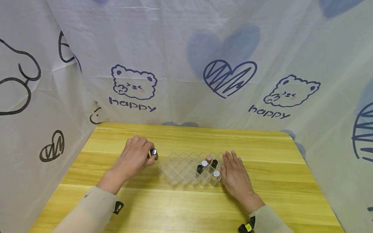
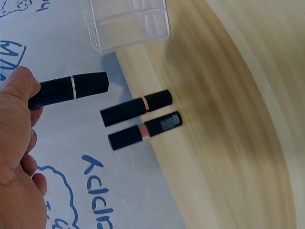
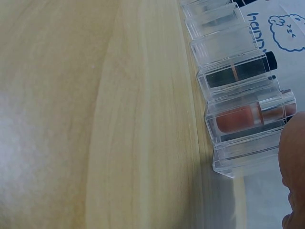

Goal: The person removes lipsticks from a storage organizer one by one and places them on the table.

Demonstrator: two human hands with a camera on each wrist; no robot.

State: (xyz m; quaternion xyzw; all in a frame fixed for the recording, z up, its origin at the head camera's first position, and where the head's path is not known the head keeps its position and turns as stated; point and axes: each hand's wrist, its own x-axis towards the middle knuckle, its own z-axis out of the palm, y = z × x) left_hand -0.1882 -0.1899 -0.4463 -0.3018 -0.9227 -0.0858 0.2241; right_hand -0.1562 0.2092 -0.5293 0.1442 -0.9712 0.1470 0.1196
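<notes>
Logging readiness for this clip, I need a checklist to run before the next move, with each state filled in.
1. Left hand grips the black tube: ok.
2. Tube positioned over the clear organizer: not ok, it is off the left end.
3. Free compartments at the organizer's left: ok.
4. Right hand at the organizer's right end: ok.
5. Two other black tubes upright: ok.
6. Held tube's cap tight: cannot tell.

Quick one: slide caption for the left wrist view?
Left hand holding a black tube, two others standing on the table near the clear rack.
</notes>
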